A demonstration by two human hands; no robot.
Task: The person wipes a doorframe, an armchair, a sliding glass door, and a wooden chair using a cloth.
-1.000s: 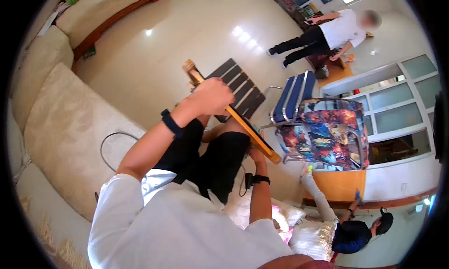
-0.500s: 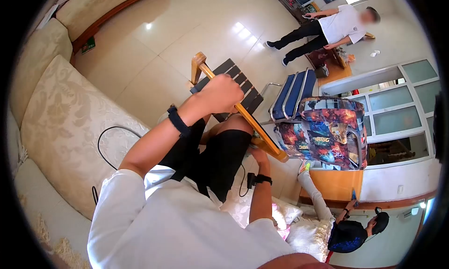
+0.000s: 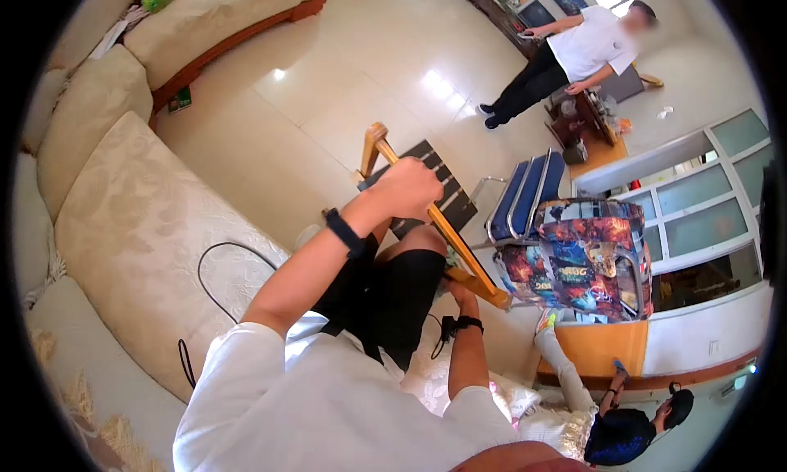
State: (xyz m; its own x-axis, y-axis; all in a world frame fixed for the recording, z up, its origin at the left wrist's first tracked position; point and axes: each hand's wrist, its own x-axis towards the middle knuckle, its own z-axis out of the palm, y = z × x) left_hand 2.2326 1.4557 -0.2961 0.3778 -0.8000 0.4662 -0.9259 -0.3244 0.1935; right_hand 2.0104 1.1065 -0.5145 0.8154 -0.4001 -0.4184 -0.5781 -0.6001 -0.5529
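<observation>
A small slatted stool (image 3: 477,269) with a yellowish wooden frame and dark slats is tilted over my bent knees. My left hand (image 3: 407,191) is closed in a fist around the upper wooden bar. Lower down, my right hand (image 3: 461,290) touches the frame near its lower end. The wood covers its fingers, so their grip does not show. Black bands circle both wrists, and a dark cable dangles beside the right one.
A patterned backpack (image 3: 574,267) rests by a blue-cushioned metal chair (image 3: 525,197) to the right. A cream sofa (image 3: 147,234) curves along the left. One person (image 3: 586,45) in white stands across the tiled floor; another (image 3: 619,435) in dark clothes is at lower right.
The whole view has shifted, so the room and stool appear lower and farther right. The left hand keeps its hold on the bar. The person in white has brought their feet closer together.
</observation>
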